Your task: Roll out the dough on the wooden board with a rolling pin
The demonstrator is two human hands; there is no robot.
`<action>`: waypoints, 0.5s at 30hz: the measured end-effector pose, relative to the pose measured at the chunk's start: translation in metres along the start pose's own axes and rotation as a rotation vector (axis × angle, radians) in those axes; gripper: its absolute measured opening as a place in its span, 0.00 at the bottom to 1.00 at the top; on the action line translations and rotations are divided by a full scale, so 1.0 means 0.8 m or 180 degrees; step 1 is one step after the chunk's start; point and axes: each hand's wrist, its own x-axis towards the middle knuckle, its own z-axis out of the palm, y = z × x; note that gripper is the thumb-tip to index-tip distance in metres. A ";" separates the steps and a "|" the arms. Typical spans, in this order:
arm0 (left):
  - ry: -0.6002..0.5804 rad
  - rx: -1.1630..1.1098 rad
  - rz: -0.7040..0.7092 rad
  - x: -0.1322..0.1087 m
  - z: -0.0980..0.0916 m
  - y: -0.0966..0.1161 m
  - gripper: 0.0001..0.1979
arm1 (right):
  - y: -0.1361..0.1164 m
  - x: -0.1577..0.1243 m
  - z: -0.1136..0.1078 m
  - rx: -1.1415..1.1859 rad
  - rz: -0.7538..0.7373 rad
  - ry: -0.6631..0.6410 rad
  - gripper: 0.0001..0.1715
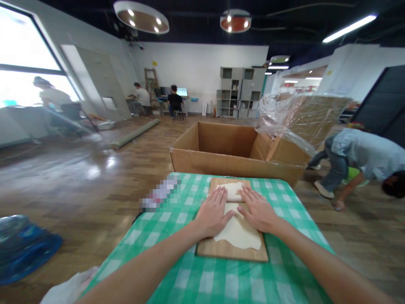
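Head view, open cardboard box (221,162) beyond table, inside hidden, hands (215,213) on dough (237,232)

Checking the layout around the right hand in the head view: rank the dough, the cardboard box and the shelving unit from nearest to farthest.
From the right hand:
1. dough, under the palm, on the board.
2. cardboard box, beyond the table.
3. shelving unit, at the back wall.

Both forearms bare, no sleeves; left hand (212,212) and right hand (259,210) ungloved

Two hands, left (214,212) and right (258,210); one dough sheet (238,232), one cutting board (232,248), one cardboard box (234,156).
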 end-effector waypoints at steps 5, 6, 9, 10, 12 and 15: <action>-0.0186 -0.0026 -0.0139 0.041 0.005 -0.022 0.41 | 0.018 0.045 -0.004 -0.0047 -0.0003 -0.0201 0.48; -0.0187 -0.0015 -0.0160 0.052 0.008 -0.027 0.40 | 0.022 0.059 -0.003 -0.0071 0.0026 -0.0250 0.48; -0.0128 0.0033 -0.0278 0.083 0.016 -0.045 0.37 | 0.036 0.101 0.001 -0.0139 0.0142 -0.0383 0.46; -0.0131 0.0047 -0.0347 0.093 0.018 -0.051 0.37 | 0.042 0.114 0.003 -0.0176 0.0177 -0.0399 0.45; -0.0198 0.0072 -0.0492 0.112 0.020 -0.062 0.35 | 0.052 0.139 0.005 -0.0313 0.0127 -0.0434 0.42; -0.0376 0.0102 -0.0602 0.138 0.021 -0.082 0.30 | 0.067 0.173 0.006 -0.0570 -0.0294 -0.0672 0.32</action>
